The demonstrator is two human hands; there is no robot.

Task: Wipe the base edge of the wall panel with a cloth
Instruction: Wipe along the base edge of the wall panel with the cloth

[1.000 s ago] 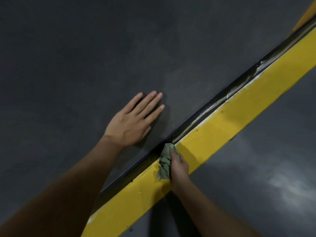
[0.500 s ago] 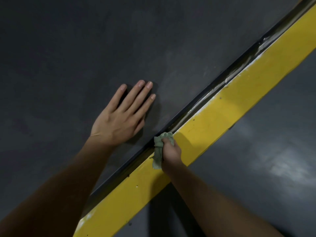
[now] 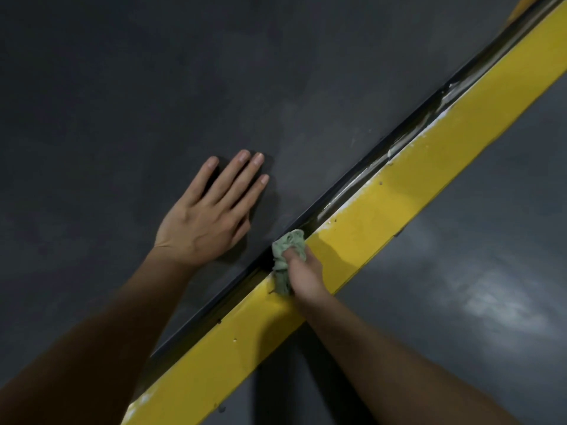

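Right hand (image 3: pixel 303 271): fingers clenched round cloth, pressing it to the base edge.
Cloth (image 3: pixel 287 256): pale green, crumpled, bunched; lies at the seam between yellow strip and panel.
Strip (image 3: pixel 383 210): yellow, white-flecked; long axis runs lower left to upper right.
Left hand (image 3: pixel 208 219): flat, fingers released and spread, on panel.
Panel (image 3: pixel 153 87): dark grey, matte.
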